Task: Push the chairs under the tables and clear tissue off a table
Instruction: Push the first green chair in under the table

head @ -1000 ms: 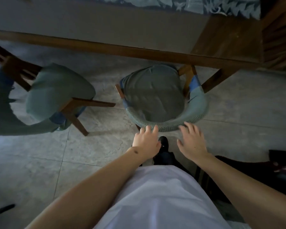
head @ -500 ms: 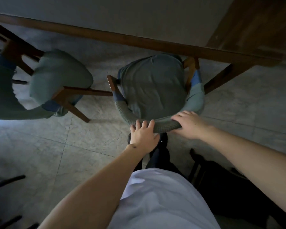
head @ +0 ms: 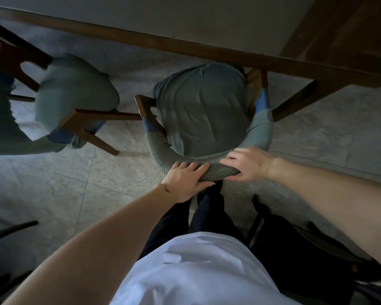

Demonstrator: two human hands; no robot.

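A wooden chair with a grey-green cushion [head: 202, 106] and a knitted curved backrest stands in front of me, its seat partly under the long wooden table [head: 185, 49]. My left hand [head: 185, 179] grips the backrest from the near side, fingers over its top. My right hand [head: 249, 165] grips the same backrest just to the right. A second chair of the same kind [head: 75, 95] stands to the left, turned at an angle and out from the table. No tissue shows in this view.
The table's angled leg [head: 295, 102] stands right of the chair. Pale floor tiles [head: 53, 183] lie around. Dark chair frames sit at the lower right [head: 306, 249] and lower left [head: 9, 230]. My dark trousers and white shirt fill the bottom.
Both hands went from hovering behind the backrest to gripping it. The chair now sits nearer to me and the view has closed in on it.
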